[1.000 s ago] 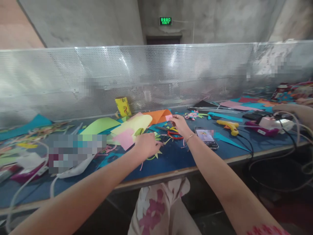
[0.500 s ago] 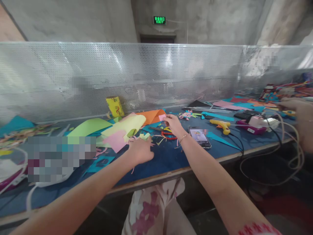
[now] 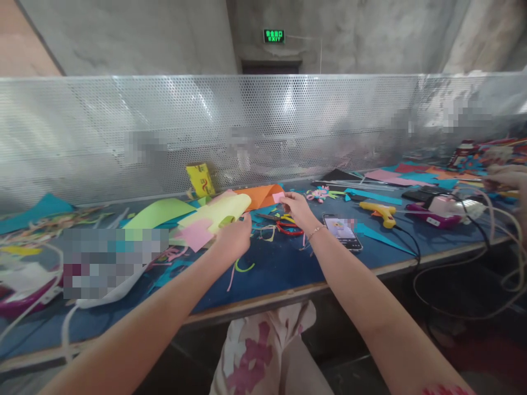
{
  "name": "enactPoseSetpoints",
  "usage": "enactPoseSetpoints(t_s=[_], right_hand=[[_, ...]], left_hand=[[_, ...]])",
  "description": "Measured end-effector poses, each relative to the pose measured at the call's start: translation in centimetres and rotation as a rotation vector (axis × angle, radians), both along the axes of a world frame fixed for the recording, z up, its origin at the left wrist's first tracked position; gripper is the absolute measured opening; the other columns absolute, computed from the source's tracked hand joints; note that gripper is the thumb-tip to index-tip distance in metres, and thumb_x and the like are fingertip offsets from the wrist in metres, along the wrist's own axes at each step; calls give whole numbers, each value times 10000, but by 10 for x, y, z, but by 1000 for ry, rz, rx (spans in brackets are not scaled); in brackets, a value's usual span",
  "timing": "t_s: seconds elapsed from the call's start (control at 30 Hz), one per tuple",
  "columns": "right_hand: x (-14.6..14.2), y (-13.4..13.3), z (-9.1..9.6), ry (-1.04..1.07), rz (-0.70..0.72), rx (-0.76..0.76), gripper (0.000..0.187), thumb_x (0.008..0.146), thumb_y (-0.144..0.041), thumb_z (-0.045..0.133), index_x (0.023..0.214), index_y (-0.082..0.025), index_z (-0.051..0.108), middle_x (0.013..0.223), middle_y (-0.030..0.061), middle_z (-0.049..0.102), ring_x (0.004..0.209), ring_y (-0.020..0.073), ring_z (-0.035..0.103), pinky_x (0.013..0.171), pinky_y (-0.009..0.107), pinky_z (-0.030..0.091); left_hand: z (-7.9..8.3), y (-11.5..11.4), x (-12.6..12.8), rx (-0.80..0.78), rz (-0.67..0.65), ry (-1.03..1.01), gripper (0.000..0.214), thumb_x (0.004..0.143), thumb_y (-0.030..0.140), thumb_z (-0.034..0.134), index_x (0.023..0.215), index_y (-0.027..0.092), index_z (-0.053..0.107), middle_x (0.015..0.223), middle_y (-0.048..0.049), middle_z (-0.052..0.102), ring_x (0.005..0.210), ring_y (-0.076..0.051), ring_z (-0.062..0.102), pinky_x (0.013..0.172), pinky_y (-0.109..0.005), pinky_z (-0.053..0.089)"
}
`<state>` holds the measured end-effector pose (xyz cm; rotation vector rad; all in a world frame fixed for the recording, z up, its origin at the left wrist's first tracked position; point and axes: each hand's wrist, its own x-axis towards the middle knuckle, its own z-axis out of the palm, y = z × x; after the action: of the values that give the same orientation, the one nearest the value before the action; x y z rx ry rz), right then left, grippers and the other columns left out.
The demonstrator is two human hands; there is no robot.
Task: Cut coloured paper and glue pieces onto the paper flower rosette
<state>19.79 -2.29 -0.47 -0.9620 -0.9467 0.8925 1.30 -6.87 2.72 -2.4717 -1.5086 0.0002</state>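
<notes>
My right hand (image 3: 297,209) pinches a small pink paper piece (image 3: 278,197) between thumb and fingertips, held above the table. My left hand (image 3: 234,238) is closed at the edge of a pale yellow sheet (image 3: 222,211), beside an olive-green scrap (image 3: 226,221). Its fingers are mostly turned away, so whatever they grip is hidden. A pink sheet (image 3: 196,235) lies left of that hand. Between the hands are red-handled scissors (image 3: 288,229) and thin paper trimmings (image 3: 267,233). A curled green strip (image 3: 246,267) rests nearer the front edge.
A phone (image 3: 341,233) with a lit screen and a yellow glue gun (image 3: 381,213) lie to the right, with cables trailing off the edge. An orange sheet (image 3: 263,196) and yellow packet (image 3: 200,179) stand before a perforated metal screen (image 3: 280,126). Another person's hand (image 3: 508,176) appears far right.
My left hand has drawn back left from the trimmings, its fingers closing, and the green strip now shows below it. My right hand still holds the pink piece. The view has shifted slightly.
</notes>
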Motion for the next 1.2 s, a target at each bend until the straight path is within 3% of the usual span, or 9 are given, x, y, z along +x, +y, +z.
enactPoseSetpoints(t_s=[0.17,0.37,0.7,0.83,0.9,1.07,1.2], right_hand=[[-1,-4,3,10,-5,4,122,573,-177,575,680,-160,517,518,-57,470,464,47,399,455,202,298],[-1,-5,5,-6,-22,-7,112,580,-188,572,675,-160,519,516,-55,470,465,49,398,459,205,298],[3,-1,0,-12,-22,-8,143,560,-216,587,677,-161,528,534,-52,478,482,48,405,482,210,310],[3,0,0,-16,-19,-5,155,552,-218,599,680,-161,534,542,-51,487,484,45,408,480,205,317],[3,0,1,-16,-31,-7,156,550,-219,605,677,-160,535,536,-52,483,482,44,409,476,204,316],[1,-4,4,-9,-39,-12,164,547,-222,609,682,-161,537,532,-54,476,473,45,408,471,209,315],[2,-6,4,-12,-25,-8,160,546,-223,610,670,-155,535,540,-52,481,470,42,405,476,212,316]], left_hand=[[11,1,-14,152,-35,70,503,735,64,328,1237,70,305,766,-154,604,707,-273,611,585,-348,453],[0,6,-31,274,-71,147,543,769,27,301,1303,121,272,866,-188,573,681,-255,614,560,-343,459],[-18,23,-54,353,-157,189,470,833,192,319,1301,152,288,927,-182,564,763,-283,589,615,-382,443],[-24,29,-64,301,-197,178,498,837,309,337,1312,179,266,978,-179,554,826,-279,568,677,-375,427],[-24,30,-68,268,-185,151,486,839,272,318,1315,201,253,1013,-171,546,837,-268,566,685,-365,423],[-14,30,-73,197,-95,-110,469,818,200,310,1285,234,284,1081,-125,535,907,-244,557,736,-353,416],[-5,34,-72,123,-42,-620,504,731,238,492,1212,223,342,978,-71,579,864,-193,571,759,-316,426]])
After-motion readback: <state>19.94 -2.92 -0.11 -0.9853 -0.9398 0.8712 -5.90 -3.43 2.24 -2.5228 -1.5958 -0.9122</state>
